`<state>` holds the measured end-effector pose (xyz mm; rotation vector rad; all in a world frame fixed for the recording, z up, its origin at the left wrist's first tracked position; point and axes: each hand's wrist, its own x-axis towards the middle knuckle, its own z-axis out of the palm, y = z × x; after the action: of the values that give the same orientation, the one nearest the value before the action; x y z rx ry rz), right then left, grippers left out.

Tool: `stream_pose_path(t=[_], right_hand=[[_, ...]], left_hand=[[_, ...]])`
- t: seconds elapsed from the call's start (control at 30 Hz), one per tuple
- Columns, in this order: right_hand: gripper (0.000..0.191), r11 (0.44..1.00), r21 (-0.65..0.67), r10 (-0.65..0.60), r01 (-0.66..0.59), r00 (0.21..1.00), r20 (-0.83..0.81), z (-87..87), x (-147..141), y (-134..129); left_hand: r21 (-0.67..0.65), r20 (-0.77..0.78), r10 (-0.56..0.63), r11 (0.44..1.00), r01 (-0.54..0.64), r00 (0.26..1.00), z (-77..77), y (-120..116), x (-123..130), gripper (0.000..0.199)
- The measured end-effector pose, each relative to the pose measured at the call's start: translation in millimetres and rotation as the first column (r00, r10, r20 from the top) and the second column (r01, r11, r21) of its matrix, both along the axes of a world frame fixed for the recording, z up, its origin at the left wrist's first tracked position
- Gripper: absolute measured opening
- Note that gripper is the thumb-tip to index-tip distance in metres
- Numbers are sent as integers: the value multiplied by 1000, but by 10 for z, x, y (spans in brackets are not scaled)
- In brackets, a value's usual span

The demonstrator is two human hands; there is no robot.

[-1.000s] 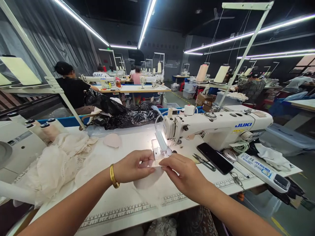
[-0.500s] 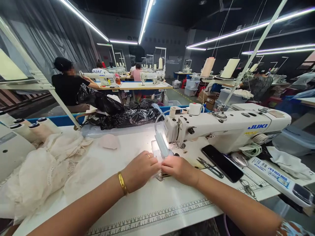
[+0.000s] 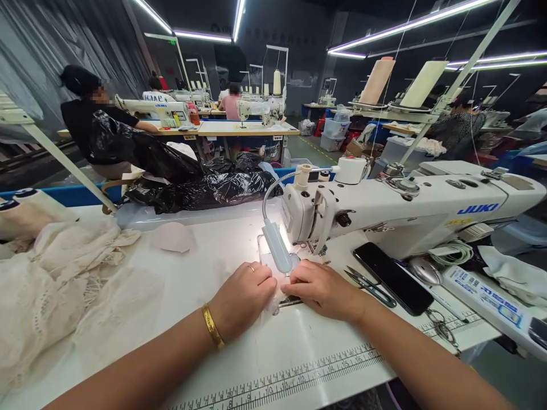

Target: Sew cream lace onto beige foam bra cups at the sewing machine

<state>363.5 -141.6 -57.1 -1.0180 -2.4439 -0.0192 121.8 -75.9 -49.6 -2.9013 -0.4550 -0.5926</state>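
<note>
My left hand [image 3: 245, 296], with a ring and a gold bangle, is closed on a small piece of thin whitish fabric [image 3: 272, 302] in front of the sewing machine [image 3: 405, 199]. Close beside it my right hand [image 3: 325, 289] pinches the same fabric with bent fingers. A narrow gap parts the two hands, where light falls. Just above the fingertips hangs a grey lamp [image 3: 277, 246] on a bendable neck. It hides the needle and part of the fabric. Thread snips [image 3: 371, 287] lie to the right of my right hand.
Pale lace fabric [image 3: 47, 290] is heaped at left, near a loose beige piece [image 3: 173, 237]. A black phone [image 3: 393, 279], a mouse [image 3: 425, 271] and a box [image 3: 482, 299] line the right side. Black plastic bags [image 3: 209, 188] lie behind the table. A co-worker [image 3: 89, 114] sits at far left.
The view has shifted, so the machine and phone appear further right and the lace further left. My hands have drawn slightly apart, still on the fabric.
</note>
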Motion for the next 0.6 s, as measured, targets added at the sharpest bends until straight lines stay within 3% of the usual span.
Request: stream_pose_path(t=[0.4, 0.6], right_hand=[[32, 994, -60, 81, -86, 993, -86, 11, 18, 6], [29, 993, -99, 53, -61, 995, -79, 10, 21, 11]], left_hand=[[-6, 60, -1, 1000, 2, 998, -35, -34, 29, 27], [-113, 127, -30, 993, 45, 991, -74, -24, 47, 25]])
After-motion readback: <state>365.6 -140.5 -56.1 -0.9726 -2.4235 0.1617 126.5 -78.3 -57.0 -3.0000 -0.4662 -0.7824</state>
